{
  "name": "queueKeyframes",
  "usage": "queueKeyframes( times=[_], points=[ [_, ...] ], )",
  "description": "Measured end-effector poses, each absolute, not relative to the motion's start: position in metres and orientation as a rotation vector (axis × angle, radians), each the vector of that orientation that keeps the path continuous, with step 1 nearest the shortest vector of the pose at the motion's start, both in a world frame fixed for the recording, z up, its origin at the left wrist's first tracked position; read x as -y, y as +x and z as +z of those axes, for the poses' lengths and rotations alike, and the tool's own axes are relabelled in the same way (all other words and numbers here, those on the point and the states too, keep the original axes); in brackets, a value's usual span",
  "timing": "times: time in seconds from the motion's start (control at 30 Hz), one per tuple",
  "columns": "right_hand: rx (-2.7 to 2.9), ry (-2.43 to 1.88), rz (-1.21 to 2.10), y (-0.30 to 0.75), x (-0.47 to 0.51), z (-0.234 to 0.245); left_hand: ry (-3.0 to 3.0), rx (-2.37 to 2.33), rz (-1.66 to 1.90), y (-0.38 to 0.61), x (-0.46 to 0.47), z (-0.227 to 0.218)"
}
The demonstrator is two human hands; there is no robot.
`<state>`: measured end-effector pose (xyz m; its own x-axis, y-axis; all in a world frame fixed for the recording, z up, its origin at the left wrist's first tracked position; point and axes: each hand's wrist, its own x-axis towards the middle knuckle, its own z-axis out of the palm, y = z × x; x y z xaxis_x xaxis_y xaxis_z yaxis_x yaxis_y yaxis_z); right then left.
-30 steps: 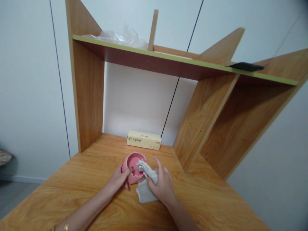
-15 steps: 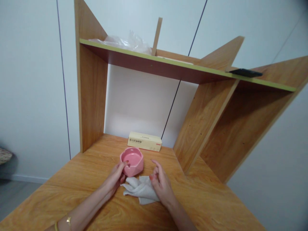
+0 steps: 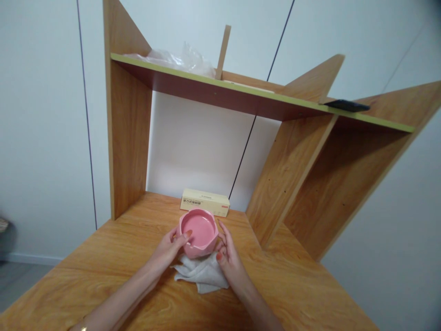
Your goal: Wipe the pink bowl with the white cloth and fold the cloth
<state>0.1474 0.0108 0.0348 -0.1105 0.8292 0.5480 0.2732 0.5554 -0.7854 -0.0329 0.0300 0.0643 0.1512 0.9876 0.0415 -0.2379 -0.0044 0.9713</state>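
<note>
pink dish point(image 3: 201, 250) shifted rightward, held near the cloth point(image 3: 205, 275) on the counter point(image 3: 296, 294). left grip point(image 3: 169, 248) clamped on its side, right grip point(image 3: 231, 259) parted alongside. could be dropped if one-sided pinch slips.

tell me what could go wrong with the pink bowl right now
The left hand grips the glossy pink, angular-rimmed bowl by one side, so it might slip; whether the right hand supports it is unclear.

The crumpled grey fabric cloth lies close by, so a bowl set on it could sit unevenly.

The long cream cardboard box behind could get bumped.
</note>
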Motion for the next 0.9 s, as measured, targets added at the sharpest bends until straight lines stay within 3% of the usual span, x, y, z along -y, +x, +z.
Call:
queueKeyframes(
  times=[0.3, 0.57, 0.9],
  points=[
    [1.328, -1.109, 0.753, 0.152, -0.013, 0.048, 1.457, -0.718, 1.099, -0.025, -0.02, 0.056],
    [1.053, -1.557, 0.627, 0.216, -0.036, 0.041, 2.315, -1.182, 0.637, -0.04, -0.012, 0.059],
    [1.011, -1.723, 0.701, 0.256, -0.043, 0.019, 2.365, -1.231, 0.507, -0.047, -0.007, 0.066]
  ],
)
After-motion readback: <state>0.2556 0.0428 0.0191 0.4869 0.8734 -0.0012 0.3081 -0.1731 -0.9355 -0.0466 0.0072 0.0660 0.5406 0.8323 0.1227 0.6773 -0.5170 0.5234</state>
